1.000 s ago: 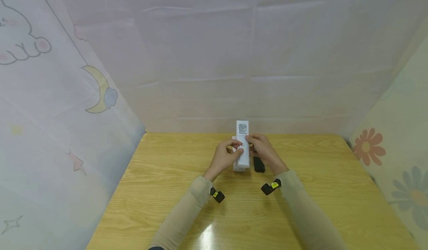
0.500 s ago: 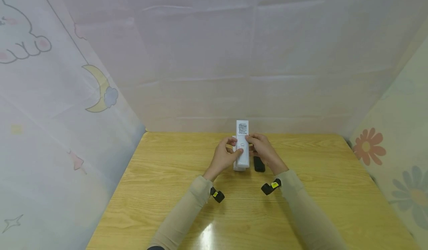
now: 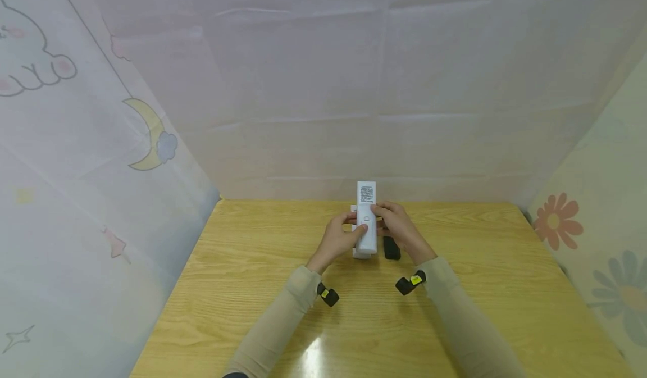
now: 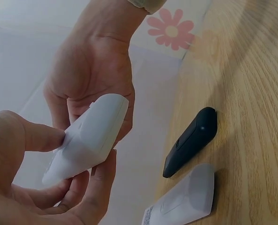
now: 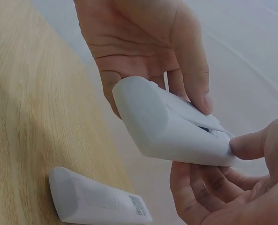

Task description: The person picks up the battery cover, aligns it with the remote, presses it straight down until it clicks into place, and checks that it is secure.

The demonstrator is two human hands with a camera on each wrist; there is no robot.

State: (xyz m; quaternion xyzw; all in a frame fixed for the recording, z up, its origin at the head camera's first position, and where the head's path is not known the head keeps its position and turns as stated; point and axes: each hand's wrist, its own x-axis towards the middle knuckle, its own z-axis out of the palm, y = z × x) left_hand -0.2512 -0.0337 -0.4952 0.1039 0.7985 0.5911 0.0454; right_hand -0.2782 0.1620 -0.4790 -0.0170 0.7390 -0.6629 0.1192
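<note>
Between my two hands a white remote control (image 3: pixel 366 232) is held back side up over the table, its printed label at the far end. My left hand (image 3: pixel 335 240) grips its left side, thumb on the back and fingers underneath. My right hand (image 3: pixel 401 229) holds the other side, thumb near the label, fingers under it. In the right wrist view, a narrow dark gap shows along the battery cover (image 5: pixel 188 112), close to the left thumb (image 5: pixel 202 101). Below lies a second white remote control (image 5: pixel 96 197), partly hidden in the head view.
A black remote-like object (image 3: pixel 391 249) lies on the wooden table (image 3: pixel 242 288), right of the held remote. It sits beside the second white remote in the left wrist view. A plain backdrop (image 3: pixel 303 114) rises behind the table's far edge.
My left index finger has drawn back off the remote's back to its left edge, while the left thumb stays on it. The right hand and the remote have hardly moved.
</note>
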